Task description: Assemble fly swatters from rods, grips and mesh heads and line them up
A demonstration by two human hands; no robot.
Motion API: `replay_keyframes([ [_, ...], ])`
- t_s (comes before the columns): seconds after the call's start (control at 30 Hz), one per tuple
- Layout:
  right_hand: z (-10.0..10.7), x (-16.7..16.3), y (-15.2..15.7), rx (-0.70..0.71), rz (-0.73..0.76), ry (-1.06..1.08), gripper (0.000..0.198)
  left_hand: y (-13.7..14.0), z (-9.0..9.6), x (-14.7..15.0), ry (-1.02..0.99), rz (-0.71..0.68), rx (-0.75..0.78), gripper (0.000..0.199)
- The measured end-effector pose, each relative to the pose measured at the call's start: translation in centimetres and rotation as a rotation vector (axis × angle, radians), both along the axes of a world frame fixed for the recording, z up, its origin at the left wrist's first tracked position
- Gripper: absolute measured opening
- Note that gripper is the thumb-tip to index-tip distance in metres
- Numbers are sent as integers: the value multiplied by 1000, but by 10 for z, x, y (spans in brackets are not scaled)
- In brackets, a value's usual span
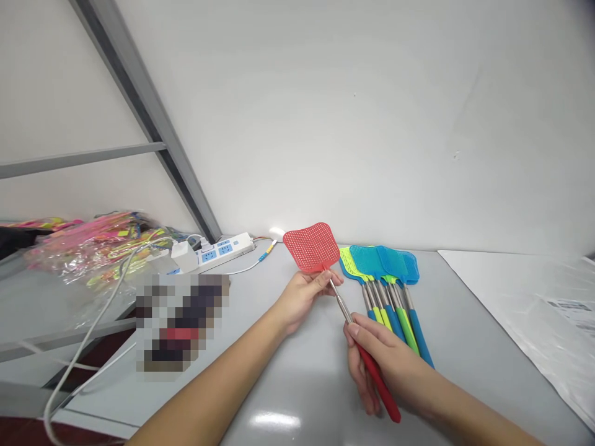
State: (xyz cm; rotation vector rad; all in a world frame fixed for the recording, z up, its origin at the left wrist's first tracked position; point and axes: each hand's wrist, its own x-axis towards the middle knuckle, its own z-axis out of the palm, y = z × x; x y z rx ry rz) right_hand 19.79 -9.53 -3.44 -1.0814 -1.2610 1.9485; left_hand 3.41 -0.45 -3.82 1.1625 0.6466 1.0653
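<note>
Both my hands hold one red fly swatter [314, 246] above the grey table. My left hand [304, 296] pinches its metal rod just below the perforated head. Lower down, my right hand [372, 353] is closed around the top of the red grip, whose end sticks out past the fingers. The head points away from me and a little left. Close to the right hand lies a pile of several fly swatters [376, 263] with blue and yellow-green heads, metal rods and coloured grips. My right hand covers part of those grips.
A white power strip [223, 251] with plugs and cables lies at the back left. Plastic-wrapped colourful items [106, 241] heap up farther left, by a grey metal frame [153, 130]. A blurred-out object [186, 325] is left of my arm. White sheeting [525, 303] covers the right side.
</note>
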Motion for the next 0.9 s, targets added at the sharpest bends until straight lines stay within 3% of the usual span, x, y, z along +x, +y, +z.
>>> replay_keyframes([
  [0.3, 10, 8, -3, 101, 161, -136, 34, 27, 16, -33, -224, 439, -3, 30],
  [0.53, 32, 27, -2, 229, 209, -313, 36, 32, 20, -43, -278, 582, 61, 31],
  [0.67, 37, 36, 4, 189, 188, -316, 37, 23, 16, -29, -220, 479, 64, 29],
  [0.9, 25, 33, 10, 231, 36, -215, 35, -7, 8, -4, 47, -51, -12, 31],
])
